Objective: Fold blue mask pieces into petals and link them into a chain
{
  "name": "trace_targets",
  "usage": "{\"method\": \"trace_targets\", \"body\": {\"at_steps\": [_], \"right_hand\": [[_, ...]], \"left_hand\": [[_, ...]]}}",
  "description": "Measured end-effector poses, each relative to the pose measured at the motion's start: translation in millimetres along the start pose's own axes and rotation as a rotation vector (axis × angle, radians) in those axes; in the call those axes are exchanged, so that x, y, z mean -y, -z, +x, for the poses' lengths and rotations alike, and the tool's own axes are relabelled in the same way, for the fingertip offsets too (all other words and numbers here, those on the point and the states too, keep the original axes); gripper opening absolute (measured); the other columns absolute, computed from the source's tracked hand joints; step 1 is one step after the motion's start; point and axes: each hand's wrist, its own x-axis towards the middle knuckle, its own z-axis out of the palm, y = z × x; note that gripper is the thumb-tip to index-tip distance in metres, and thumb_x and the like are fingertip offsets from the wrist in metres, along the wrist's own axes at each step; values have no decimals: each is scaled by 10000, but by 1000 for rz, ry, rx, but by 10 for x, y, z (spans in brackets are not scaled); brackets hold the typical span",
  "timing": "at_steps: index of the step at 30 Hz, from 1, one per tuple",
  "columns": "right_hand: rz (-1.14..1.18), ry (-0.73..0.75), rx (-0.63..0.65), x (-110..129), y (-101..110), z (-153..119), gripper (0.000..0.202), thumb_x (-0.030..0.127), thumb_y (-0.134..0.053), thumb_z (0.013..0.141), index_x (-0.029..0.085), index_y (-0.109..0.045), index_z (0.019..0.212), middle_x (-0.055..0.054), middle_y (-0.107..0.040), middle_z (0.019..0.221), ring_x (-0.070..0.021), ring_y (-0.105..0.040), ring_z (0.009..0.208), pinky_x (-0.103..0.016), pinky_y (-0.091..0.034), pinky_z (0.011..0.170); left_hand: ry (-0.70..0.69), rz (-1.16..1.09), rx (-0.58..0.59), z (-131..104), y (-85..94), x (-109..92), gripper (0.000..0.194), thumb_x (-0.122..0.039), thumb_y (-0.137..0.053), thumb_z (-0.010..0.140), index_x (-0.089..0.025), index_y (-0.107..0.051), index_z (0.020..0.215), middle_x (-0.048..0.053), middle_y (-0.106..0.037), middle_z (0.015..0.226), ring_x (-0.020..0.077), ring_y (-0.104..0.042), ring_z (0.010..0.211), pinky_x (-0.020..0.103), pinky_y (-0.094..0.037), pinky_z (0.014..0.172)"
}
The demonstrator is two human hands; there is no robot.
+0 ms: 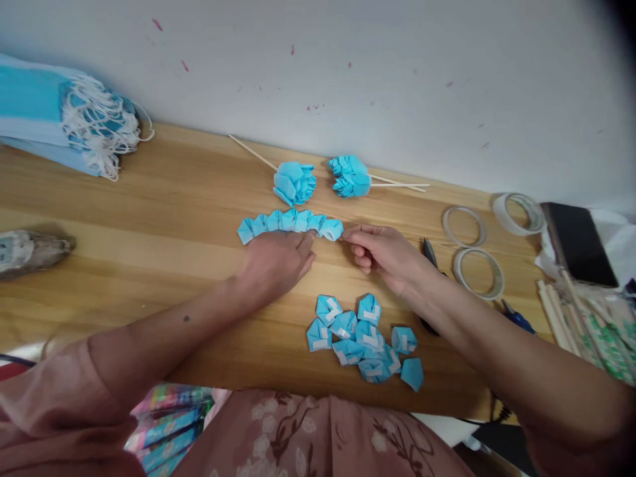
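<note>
A row of folded blue paper pieces (pixel 289 219), overlapped into a strip, lies across the middle of the wooden table. My left hand (pixel 278 262) is over the lower edge of this strip, its closed fingertips pressed on the pieces towards the right end. At that right end, the thumb and index finger of my right hand (pixel 380 252) pinch the edge of the last piece, with the other fingers curled in. Nearer my body lies a loose pile of folded blue paper pieces (pixel 346 323), several with white tape strips on them.
Behind the strip lie a blue paper flower (pixel 295 182) on a stick and more blue flowers (pixel 349 176) on two sticks. To the right are tape rolls (pixel 479 273), a black phone (pixel 579 244), wooden sticks (pixel 559 318) and black-handled scissors (pixel 430 253). Blue masks (pixel 44 109) are stacked at far left.
</note>
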Motion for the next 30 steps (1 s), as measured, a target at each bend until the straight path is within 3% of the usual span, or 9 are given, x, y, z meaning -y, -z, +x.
{"method": "trace_targets", "body": {"at_steps": [15,23,30], "right_hand": [[-69,-59,-22,27,-37,34,251,291,-697,772,195,-517,625,80,-454,487,-40,-355,384,-211,-242,379],[-63,-32,-16,8,-29,25,250,310,-712,774,194,-545,628,75,-465,492,-43,-367,395,-217,-251,387],[-111,-36,-32,28,-62,24,292,256,-677,817,188,-530,573,59,-479,479,-45,-385,382,-212,-288,389]], "left_hand": [[-15,-27,17,-32,33,5,463,-342,-407,1036,-114,-557,1410,146,-732,1155,282,-700,954,348,-464,680],[-86,-61,-92,-84,-52,55,419,-304,-392,1037,-155,-563,1389,129,-726,1173,255,-691,985,340,-489,734],[-56,-39,-23,-24,-14,27,410,-318,-398,1036,-166,-573,1374,114,-741,1086,276,-700,902,355,-467,649]]}}
